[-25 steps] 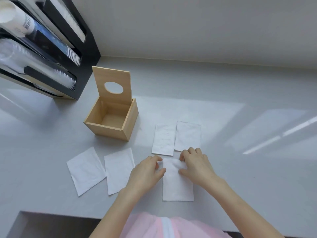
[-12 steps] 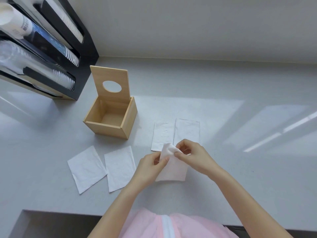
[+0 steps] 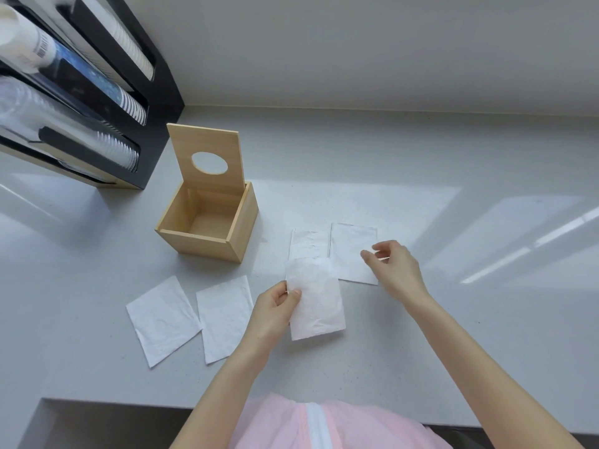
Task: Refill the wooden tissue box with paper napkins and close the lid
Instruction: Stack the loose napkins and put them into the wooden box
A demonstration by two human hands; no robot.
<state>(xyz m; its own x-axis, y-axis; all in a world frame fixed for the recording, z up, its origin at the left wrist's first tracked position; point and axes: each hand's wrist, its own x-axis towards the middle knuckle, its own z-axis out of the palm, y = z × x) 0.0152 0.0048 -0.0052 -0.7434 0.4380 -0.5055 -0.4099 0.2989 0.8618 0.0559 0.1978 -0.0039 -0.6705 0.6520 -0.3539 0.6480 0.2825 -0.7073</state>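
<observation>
Here the pale worktop (image 3: 421, 150) carries everything, and the black cup dispenser (image 3: 97, 102) at ten o'clock is the biggest thing on it, well clear of the work. Just beside it, toward the centre, stands the wooden tissue box (image 3: 207, 231), empty, its lid (image 3: 207, 160) tipped up at the back with the round hole showing. Two paper napkins lie flat at seven o'clock (image 3: 163, 317) (image 3: 225, 317), and two more lie side by side right of the box (image 3: 306, 243) (image 3: 353, 251).

The left hand (image 3: 275, 306) pinches a fifth napkin (image 3: 316, 298) by its left edge between thumb and fingers, lifted off the surface. The right hand (image 3: 393, 267) hovers over the right-hand flat napkin, fingers loosely curled and half open, holding nothing.

The step looks like gathering the sheets into a stack. To do it well, I would lay the held napkin square onto the next one so the edges line up, then slide a fingertip under a corner to lift, since thin paper clings to a smooth top. A neat stack should drop into the box toward eleven o'clock without crumpling against the walls
</observation>
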